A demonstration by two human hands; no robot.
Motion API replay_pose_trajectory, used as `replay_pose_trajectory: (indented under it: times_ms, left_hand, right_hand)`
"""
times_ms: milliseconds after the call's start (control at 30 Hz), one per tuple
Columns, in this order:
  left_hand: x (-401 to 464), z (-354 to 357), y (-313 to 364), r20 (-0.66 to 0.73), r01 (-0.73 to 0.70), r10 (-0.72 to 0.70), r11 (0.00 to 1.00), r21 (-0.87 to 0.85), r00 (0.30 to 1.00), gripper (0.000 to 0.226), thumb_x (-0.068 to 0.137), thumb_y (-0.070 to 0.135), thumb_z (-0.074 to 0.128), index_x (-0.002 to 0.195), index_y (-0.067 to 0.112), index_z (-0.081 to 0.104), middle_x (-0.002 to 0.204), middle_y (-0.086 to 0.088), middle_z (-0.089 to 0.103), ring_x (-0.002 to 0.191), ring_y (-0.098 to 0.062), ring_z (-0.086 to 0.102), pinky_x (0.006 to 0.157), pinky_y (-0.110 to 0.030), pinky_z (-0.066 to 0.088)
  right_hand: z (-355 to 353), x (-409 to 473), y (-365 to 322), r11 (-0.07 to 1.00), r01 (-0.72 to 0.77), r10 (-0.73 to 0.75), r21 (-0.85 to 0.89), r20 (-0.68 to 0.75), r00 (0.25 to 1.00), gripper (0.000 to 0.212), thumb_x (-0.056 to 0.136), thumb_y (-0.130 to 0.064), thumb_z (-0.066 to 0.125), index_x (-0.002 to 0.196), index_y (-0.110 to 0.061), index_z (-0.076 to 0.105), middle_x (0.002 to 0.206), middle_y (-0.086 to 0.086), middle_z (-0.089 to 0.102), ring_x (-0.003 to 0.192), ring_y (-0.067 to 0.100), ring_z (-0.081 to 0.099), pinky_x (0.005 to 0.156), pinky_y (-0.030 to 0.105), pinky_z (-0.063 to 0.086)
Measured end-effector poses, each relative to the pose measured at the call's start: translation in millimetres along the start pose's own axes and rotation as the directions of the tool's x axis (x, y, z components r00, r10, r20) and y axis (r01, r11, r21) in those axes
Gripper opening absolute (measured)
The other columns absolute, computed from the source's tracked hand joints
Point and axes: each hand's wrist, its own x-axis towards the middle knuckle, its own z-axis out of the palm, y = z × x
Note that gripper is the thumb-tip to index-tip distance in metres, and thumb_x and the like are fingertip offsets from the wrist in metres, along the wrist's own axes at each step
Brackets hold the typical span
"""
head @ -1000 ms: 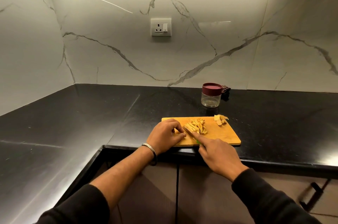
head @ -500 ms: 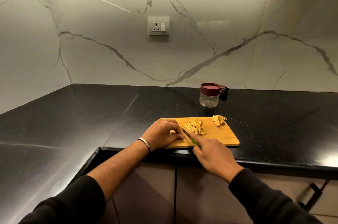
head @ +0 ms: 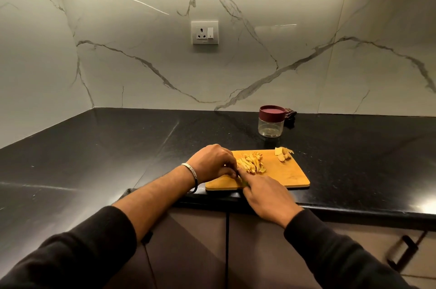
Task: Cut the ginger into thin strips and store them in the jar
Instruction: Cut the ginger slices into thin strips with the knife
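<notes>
A wooden cutting board lies at the counter's front edge. On it sits a pile of thin ginger strips, and a few uncut ginger pieces lie at its far right corner. My left hand curls its fingers down on a piece of ginger at the pile's left side; that piece is mostly hidden. My right hand grips a knife with a green handle, whose blade is largely hidden between the hands. A clear jar with a maroon lid stands closed behind the board.
The black stone counter runs along an L-shaped corner with marble walls. A small dark object lies behind the jar. A wall socket is above. Cabinet doors with a black handle are below the counter edge.
Both hands have stayed at the pile's left side, close together. The knife blade has shifted slightly at the ginger under my left fingers. The camera view has tilted a little.
</notes>
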Motion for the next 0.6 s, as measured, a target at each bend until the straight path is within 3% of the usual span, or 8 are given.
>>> replay_pose_trajectory:
  times_ms: [167, 367, 467, 600]
  left_hand:
    - [-4, 3, 2, -0.02, 0.049, -0.05, 0.998, -0.045, 0.999, 0.015, 0.088, 0.031, 0.072, 0.096, 0.02, 0.078, 0.096, 0.003, 0.072, 0.082, -0.008, 0.065, 0.076, -0.023, 0.055]
    - [-12, 8, 7, -0.059, 0.062, -0.067, 0.995, -0.083, 0.996, 0.016, 0.089, 0.027, 0.071, 0.101, 0.017, 0.074, 0.099, 0.0, 0.071, 0.085, -0.011, 0.066, 0.08, -0.029, 0.058]
    - [-12, 9, 8, -0.065, 0.086, -0.092, 0.992, -0.09, 0.994, 0.023, 0.09, 0.028, 0.07, 0.111, 0.02, 0.07, 0.105, 0.001, 0.069, 0.09, -0.009, 0.065, 0.083, -0.025, 0.056]
    - [-9, 9, 8, -0.014, 0.085, -0.086, 0.994, -0.065, 0.996, 0.02, 0.092, 0.028, 0.068, 0.11, 0.022, 0.074, 0.113, 0.003, 0.065, 0.095, -0.009, 0.061, 0.086, -0.025, 0.054]
  right_hand:
    - [1, -21, 8, 0.998, -0.007, 0.005, -0.064, -0.027, 1.0, 0.058, 0.107, -0.035, 0.034, 0.158, -0.043, 0.01, 0.1, -0.001, 0.06, 0.088, 0.017, 0.055, 0.07, 0.032, 0.043]
    - [3, -37, 8, 0.933, -0.03, -0.009, -0.359, -0.106, 0.994, 0.067, 0.109, -0.021, 0.034, 0.159, -0.038, -0.008, 0.085, 0.0, 0.048, 0.074, 0.018, 0.049, 0.066, 0.036, 0.042]
    - [6, -38, 5, 0.926, -0.035, -0.008, -0.376, -0.11, 0.994, 0.067, 0.109, -0.019, 0.035, 0.159, -0.034, -0.007, 0.085, 0.0, 0.048, 0.072, 0.017, 0.046, 0.065, 0.035, 0.039]
    - [8, -38, 6, 0.93, -0.032, -0.016, -0.367, -0.127, 0.992, 0.065, 0.109, -0.022, 0.034, 0.16, -0.034, -0.005, 0.084, -0.001, 0.049, 0.071, 0.015, 0.046, 0.063, 0.034, 0.038]
